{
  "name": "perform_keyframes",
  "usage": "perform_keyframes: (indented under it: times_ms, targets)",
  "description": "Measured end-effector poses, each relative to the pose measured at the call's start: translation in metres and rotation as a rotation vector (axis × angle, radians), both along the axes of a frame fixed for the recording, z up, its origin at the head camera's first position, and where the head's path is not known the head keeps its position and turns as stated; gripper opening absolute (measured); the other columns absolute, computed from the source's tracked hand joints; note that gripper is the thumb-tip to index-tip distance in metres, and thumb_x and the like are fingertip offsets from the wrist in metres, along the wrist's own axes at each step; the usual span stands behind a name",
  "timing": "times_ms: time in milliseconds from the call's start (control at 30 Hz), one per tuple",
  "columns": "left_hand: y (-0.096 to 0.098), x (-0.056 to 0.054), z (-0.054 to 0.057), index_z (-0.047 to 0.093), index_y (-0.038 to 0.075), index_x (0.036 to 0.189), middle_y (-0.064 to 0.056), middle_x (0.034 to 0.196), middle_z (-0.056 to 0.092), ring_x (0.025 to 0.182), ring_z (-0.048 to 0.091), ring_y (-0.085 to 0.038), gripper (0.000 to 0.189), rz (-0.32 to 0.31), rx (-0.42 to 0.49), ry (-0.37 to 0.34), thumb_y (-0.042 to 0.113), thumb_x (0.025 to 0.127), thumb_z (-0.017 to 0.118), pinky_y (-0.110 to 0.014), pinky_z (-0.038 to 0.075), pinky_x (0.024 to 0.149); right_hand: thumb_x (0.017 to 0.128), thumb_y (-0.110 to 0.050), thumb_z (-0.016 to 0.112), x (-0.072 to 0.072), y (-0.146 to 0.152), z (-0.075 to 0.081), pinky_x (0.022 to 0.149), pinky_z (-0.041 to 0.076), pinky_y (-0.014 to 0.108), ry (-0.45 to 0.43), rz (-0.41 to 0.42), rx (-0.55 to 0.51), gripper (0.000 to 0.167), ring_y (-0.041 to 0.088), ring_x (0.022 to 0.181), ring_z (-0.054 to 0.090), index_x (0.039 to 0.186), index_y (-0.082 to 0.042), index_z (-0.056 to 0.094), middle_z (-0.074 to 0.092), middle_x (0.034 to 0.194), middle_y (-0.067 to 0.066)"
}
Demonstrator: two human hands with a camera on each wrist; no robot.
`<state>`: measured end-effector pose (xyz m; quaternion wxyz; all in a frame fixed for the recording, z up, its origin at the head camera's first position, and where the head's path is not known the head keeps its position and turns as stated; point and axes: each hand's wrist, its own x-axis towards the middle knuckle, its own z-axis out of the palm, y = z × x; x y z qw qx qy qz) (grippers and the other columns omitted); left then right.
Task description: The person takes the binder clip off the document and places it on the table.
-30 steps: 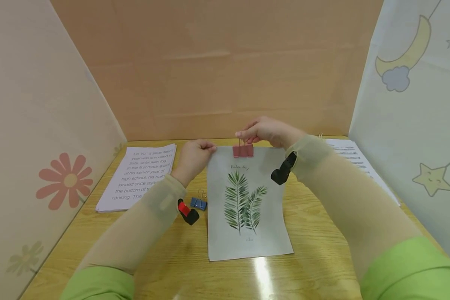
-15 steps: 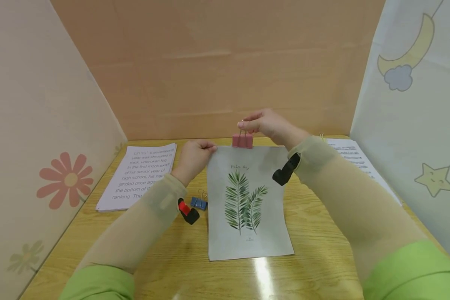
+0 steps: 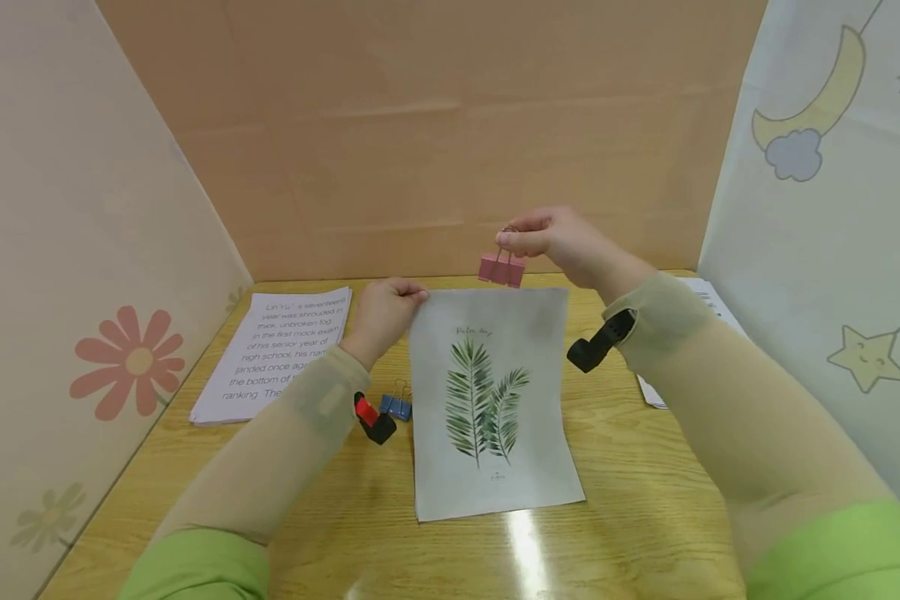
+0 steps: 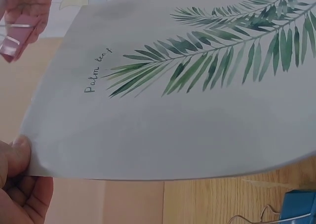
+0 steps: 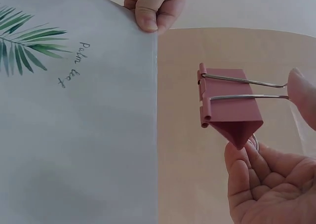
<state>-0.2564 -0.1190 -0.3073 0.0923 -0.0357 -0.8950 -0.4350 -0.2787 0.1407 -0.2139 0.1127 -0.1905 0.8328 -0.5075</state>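
Observation:
My left hand (image 3: 385, 321) pinches the top left corner of a paper sheet (image 3: 532, 417) printed with green palm leaves; the left wrist view shows thumb and fingers at that corner. The sheet is held up at its top edge. Just above that edge, my right hand (image 3: 570, 250) holds a pink binder clip (image 3: 502, 270) by its wire handles. In the right wrist view the pink clip (image 5: 232, 95) is apart from the paper, with its mouth toward the sheet. A blue binder clip (image 3: 396, 406) lies on the table left of the sheet.
A stack of printed pages (image 3: 277, 350) lies at the left of the wooden table (image 3: 330, 533). Another stack of papers (image 3: 708, 300) is at the right, partly hidden by my right arm. Panels enclose the table at the back and sides.
The pink binder clip has come off the sheet's top edge. My right hand has lifted it up and slightly to the right. My left hand stays at the corner.

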Motion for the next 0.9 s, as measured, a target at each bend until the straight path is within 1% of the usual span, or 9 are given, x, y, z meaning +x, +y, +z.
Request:
perform_keyframes:
  times_ms: [233, 433, 533, 633, 800, 900]
  targets:
    - [-0.005, -0.002, -0.001, 0.075, 0.011, 0.1, -0.005, 0.106, 0.069, 0.088, 0.061, -0.02, 0.019, 0.012, 0.017, 0.01, 0.025, 0.093, 0.064, -0.034, 0.05, 0.073, 0.094, -0.023, 0.062, 0.011, 0.014, -0.006, 0.112, 0.018, 0.053, -0.025, 0.006, -0.039, 0.052, 0.034, 0.131, 0.037, 0.134, 0.006, 0.049, 0.042, 0.144, 0.017]
    - [-0.009, -0.007, -0.004, 0.075, 0.014, 0.098, -0.002, 0.104, 0.069, 0.084, 0.06, -0.019, 0.018, 0.024, 0.029, -0.01, 0.027, 0.093, 0.065, -0.032, 0.049, 0.069, 0.093, -0.018, 0.063, 0.022, 0.024, -0.019, 0.113, 0.015, 0.052, -0.041, 0.022, -0.085, 0.053, 0.033, 0.136, 0.031, 0.136, 0.009, 0.046, 0.041, 0.143, 0.02]
    - [-0.01, -0.009, -0.007, 0.075, 0.014, 0.098, -0.002, 0.104, 0.069, 0.085, 0.06, -0.019, 0.018, 0.026, 0.031, -0.009, 0.027, 0.093, 0.065, -0.032, 0.049, 0.069, 0.093, -0.018, 0.063, 0.027, 0.029, -0.026, 0.114, 0.015, 0.05, -0.044, 0.032, -0.082, 0.056, 0.033, 0.137, 0.031, 0.137, 0.01, 0.044, 0.041, 0.143, 0.021]
    - [-0.012, -0.011, -0.008, 0.075, 0.014, 0.099, -0.002, 0.104, 0.069, 0.087, 0.06, -0.019, 0.018, 0.03, 0.037, -0.015, 0.028, 0.093, 0.064, -0.032, 0.049, 0.07, 0.093, -0.018, 0.063, 0.031, 0.031, -0.033, 0.113, 0.016, 0.051, -0.049, 0.041, -0.072, 0.056, 0.034, 0.135, 0.033, 0.138, 0.01, 0.043, 0.042, 0.142, 0.022]
    - [-0.014, -0.014, -0.009, 0.074, 0.014, 0.099, -0.002, 0.105, 0.068, 0.087, 0.061, -0.019, 0.018, 0.032, 0.041, -0.032, 0.028, 0.094, 0.064, -0.033, 0.05, 0.07, 0.093, -0.019, 0.063, 0.038, 0.034, -0.047, 0.111, 0.022, 0.051, -0.07, 0.048, -0.056, 0.055, 0.034, 0.125, 0.04, 0.136, 0.008, 0.044, 0.047, 0.133, 0.022]
    - [-0.014, -0.015, -0.01, 0.074, 0.014, 0.099, -0.003, 0.104, 0.069, 0.086, 0.061, -0.019, 0.018, 0.033, 0.041, -0.034, 0.028, 0.094, 0.064, -0.034, 0.05, 0.07, 0.093, -0.019, 0.063, 0.041, 0.036, -0.056, 0.11, 0.024, 0.051, -0.082, 0.061, -0.049, 0.055, 0.032, 0.121, 0.043, 0.137, 0.007, 0.044, 0.049, 0.132, 0.022]
